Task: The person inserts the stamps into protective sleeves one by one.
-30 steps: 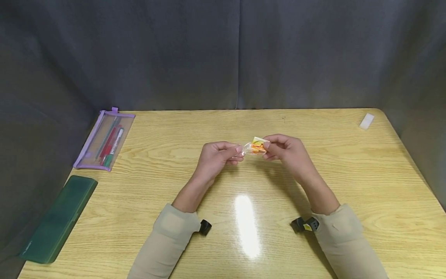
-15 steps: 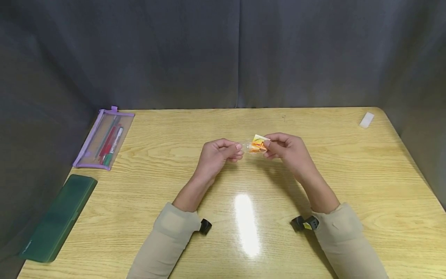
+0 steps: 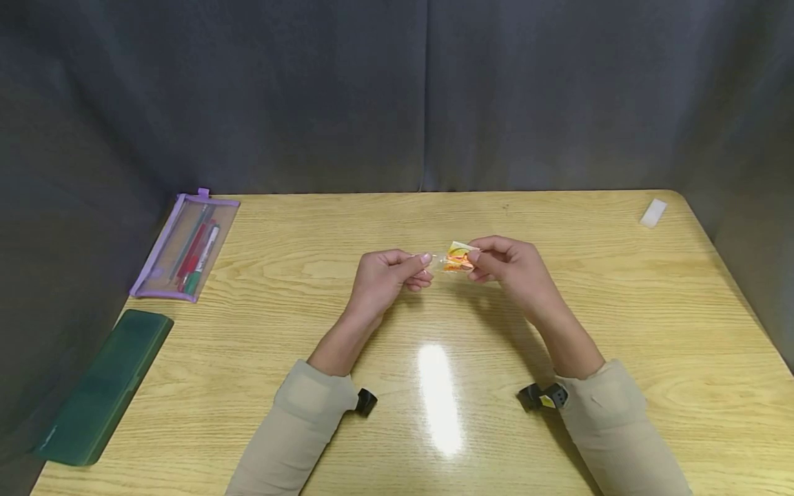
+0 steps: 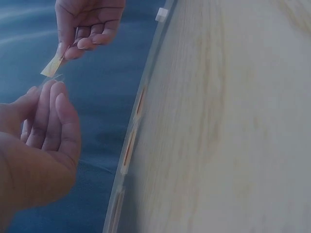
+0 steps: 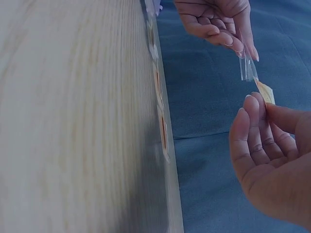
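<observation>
Over the middle of the table, both hands hold a small printed yellow-and-orange piece (image 3: 457,257) joined to clear plastic film (image 5: 247,69); its exact kind is not plain. My left hand (image 3: 386,279) pinches the film's left end between thumb and fingers. My right hand (image 3: 515,272) pinches the printed piece at its right side with thumb and forefinger. Between the two hands the film stretches across a short gap. In the left wrist view the yellow printed piece (image 4: 52,66) shows edge-tilted below the right hand's fingertips.
A purple-edged mesh pouch (image 3: 164,251) with several pens lies at the table's far left. Nearer sits a dark green pencil case (image 3: 108,389). At the far right corner lies a small white block (image 3: 653,213). Dark curtains (image 3: 428,96) surround the wooden table (image 3: 298,227).
Both hands stay nearly in place and keep their hold. The printed piece tilts slightly back and forth, and the clear film between the hands shifts shape.
</observation>
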The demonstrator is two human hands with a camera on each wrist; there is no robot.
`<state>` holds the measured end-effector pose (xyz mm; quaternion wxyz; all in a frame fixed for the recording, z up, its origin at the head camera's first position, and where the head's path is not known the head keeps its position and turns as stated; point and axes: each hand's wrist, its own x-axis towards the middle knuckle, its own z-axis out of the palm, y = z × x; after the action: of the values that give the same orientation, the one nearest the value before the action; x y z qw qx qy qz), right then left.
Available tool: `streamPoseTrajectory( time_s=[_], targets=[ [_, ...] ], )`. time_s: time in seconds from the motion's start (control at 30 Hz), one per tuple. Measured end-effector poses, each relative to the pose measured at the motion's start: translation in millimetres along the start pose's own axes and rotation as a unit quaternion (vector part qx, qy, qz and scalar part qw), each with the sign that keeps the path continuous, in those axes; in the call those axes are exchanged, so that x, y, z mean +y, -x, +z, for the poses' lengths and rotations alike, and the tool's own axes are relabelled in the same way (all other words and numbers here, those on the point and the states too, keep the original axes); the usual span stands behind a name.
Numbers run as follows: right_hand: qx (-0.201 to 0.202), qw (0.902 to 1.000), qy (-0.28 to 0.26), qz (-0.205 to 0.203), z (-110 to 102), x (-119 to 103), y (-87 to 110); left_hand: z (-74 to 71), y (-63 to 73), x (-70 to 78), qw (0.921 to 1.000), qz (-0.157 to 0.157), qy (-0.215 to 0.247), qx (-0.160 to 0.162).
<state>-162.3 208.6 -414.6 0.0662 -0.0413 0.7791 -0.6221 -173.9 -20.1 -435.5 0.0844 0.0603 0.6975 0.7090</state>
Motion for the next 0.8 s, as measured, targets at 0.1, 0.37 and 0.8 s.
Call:
streamPoseTrajectory(
  time_s=[0.1, 0.37, 0.8],
  targets=[
    [-0.003, 1.0000, 0.004, 0.002, -0.4, -0.8, 0.2, -0.3, 0.5, 0.7, 1.0000, 0.000, 0.001, 0.000],
    [-0.034, 0.9984, 0.034, 0.030, -0.3, 0.1, -0.6, -0.5, 0.5, 3.9, 0.9998, -0.009, 0.017, -0.005],
    [-0.052, 0.9959, 0.053, 0.051, -0.8, -0.7, 0.1, 0.1, -0.1, 3.9, 0.9996, -0.008, 0.028, 0.004]
  ],
)
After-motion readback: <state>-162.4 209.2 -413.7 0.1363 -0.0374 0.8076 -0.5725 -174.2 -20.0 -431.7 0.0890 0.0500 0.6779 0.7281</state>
